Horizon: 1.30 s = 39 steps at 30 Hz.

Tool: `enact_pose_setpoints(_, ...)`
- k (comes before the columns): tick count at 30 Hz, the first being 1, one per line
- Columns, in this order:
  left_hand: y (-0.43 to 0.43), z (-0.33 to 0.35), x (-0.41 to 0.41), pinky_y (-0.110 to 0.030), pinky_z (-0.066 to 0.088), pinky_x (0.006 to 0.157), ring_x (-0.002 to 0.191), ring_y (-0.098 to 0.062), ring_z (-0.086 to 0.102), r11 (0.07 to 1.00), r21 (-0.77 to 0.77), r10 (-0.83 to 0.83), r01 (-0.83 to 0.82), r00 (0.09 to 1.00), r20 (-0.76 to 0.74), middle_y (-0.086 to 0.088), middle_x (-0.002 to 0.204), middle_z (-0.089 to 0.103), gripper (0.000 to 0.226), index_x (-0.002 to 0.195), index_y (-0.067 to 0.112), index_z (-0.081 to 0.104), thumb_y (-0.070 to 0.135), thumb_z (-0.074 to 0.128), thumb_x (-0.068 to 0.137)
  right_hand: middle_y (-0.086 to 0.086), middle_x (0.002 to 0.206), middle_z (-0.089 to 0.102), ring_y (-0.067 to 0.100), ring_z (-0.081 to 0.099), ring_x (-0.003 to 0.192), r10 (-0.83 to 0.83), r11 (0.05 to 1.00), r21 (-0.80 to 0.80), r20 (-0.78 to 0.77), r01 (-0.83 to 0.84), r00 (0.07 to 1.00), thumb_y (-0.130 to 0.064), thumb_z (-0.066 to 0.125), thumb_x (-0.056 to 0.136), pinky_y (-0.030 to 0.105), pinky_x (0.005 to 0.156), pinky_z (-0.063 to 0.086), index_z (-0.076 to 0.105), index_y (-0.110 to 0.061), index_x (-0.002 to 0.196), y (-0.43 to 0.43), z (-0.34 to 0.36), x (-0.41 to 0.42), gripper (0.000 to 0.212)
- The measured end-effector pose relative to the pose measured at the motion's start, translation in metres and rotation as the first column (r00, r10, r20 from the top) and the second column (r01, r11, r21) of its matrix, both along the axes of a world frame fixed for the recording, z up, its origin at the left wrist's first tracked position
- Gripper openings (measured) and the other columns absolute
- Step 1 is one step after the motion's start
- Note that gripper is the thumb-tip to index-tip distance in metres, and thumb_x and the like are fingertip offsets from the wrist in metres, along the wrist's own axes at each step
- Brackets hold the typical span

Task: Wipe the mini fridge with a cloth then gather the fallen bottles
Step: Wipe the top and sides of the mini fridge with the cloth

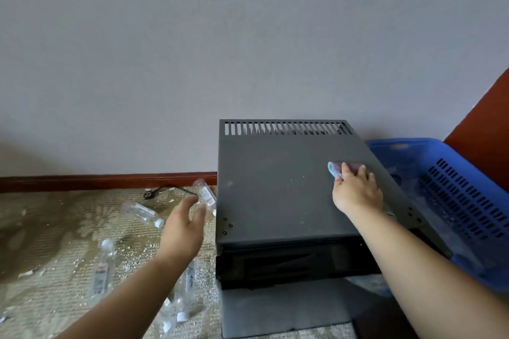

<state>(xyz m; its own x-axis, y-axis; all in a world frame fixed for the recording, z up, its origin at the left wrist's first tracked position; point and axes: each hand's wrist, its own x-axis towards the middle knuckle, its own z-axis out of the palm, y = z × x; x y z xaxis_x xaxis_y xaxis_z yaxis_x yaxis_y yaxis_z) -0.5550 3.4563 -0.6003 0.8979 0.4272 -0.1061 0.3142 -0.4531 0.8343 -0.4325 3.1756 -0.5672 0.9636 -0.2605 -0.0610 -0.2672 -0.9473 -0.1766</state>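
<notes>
The black mini fridge (pixel 275 190) stands against the wall, its dusty flat top facing me. My right hand (pixel 356 191) presses a small light-blue and pink cloth (pixel 337 168) onto the right side of that top. My left hand (pixel 183 228) hovers open over the carpet left of the fridge, holding nothing. Several clear plastic bottles lie fallen on the carpet: one (pixel 206 195) beside the fridge's left wall, one (pixel 143 213) further left, one (pixel 103 267) nearer me, and more (pixel 179 303) under my left forearm.
A blue plastic basket (pixel 451 190) sits right of the fridge, touching it. A black plug and cord (pixel 162 191) lie by the red-brown skirting board. The carpet is littered with crumbs and scraps. A grey mat (pixel 281 308) lies before the fridge.
</notes>
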Motion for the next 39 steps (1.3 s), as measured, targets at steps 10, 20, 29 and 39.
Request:
enact_pose_setpoints(10, 0.007, -0.045, -0.011, -0.036, 0.05, 0.078, 0.083, -0.029, 0.062, 0.95, -0.238, 0.128, -0.201, 0.948, -0.292, -0.011, 0.085, 0.068, 0.016, 0.091, 0.005, 0.066, 0.014, 0.053, 0.092, 0.005, 0.158, 0.014, 0.027, 0.018, 0.143, 0.444, 0.889, 0.051, 0.149, -0.455, 0.884, -0.038, 0.037, 0.097, 0.042, 0.113, 0.023, 0.023, -0.028, 0.148, 0.122, -0.006, -0.067, 0.054)
enact_pose_setpoints(20, -0.015, -0.043, -0.025, -0.013, 0.031, 0.05, 0.068, -0.016, 0.047, 0.99, -0.132, 0.015, -0.055, 0.957, -0.29, 0.004, 0.065, 0.047, 0.009, 0.082, 0.008, 0.051, 0.001, 0.053, 0.089, -0.012, 0.076, 0.068, 0.014, 0.06, 0.069, 0.62, 0.744, 0.023, 0.35, -0.668, 0.703, -0.025, 0.051, 0.076, 0.025, 0.059, 0.046, 0.067, -0.028, 0.078, 0.216, -0.019, -0.107, 0.016)
enact_pose_setpoints(29, 0.04, -0.06, -0.047, -0.031, 0.045, 0.07, 0.07, -0.027, 0.06, 0.945, -0.236, 0.146, -0.228, 0.936, -0.321, -0.02, 0.076, 0.068, 0.019, 0.072, 0.009, 0.067, 0.01, 0.059, 0.089, 0.008, 0.08, 0.065, 0.018, 0.057, 0.068, 0.062, 0.109, 0.99, 0.088, -0.094, 0.994, -0.018, 0.048, 0.096, 0.027, 0.064, 0.048, 0.063, -0.013, 0.103, 0.167, 0.079, 0.009, 0.017)
enact_pose_setpoints(39, 0.032, -0.08, -0.037, -0.023, 0.042, 0.061, 0.072, -0.01, 0.058, 1.0, -0.02, -0.017, 0.011, 0.947, -0.319, 0.01, 0.072, 0.061, 0.021, 0.072, 0.031, 0.056, 0.018, 0.059, 0.089, 0.013, 0.103, 0.068, 0.036, 0.052, 0.096, 0.174, 0.983, 0.016, 0.268, -0.185, 0.948, -0.03, 0.035, 0.099, 0.034, 0.071, 0.041, 0.06, -0.015, 0.105, 0.053, -0.009, 0.085, 0.029)
